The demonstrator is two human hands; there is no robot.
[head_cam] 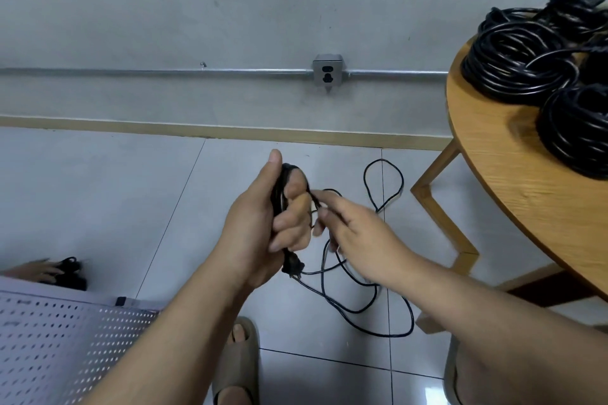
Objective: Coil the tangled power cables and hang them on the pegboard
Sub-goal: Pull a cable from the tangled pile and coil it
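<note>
- Left hand (260, 227): fingers clamped on coil (287, 174).
- Right hand (355, 227): fingers pinch cable (315, 200).
- Best: lay even loops, shake floor slack free of tangles.

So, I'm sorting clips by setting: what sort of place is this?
Probably an indoor workshop or utility room: exposed metal conduit runs along a bare wall to a surface-mounted socket box, a pegboard panel shows at lower left, and coiled cables are piled on a round wooden table.
</note>
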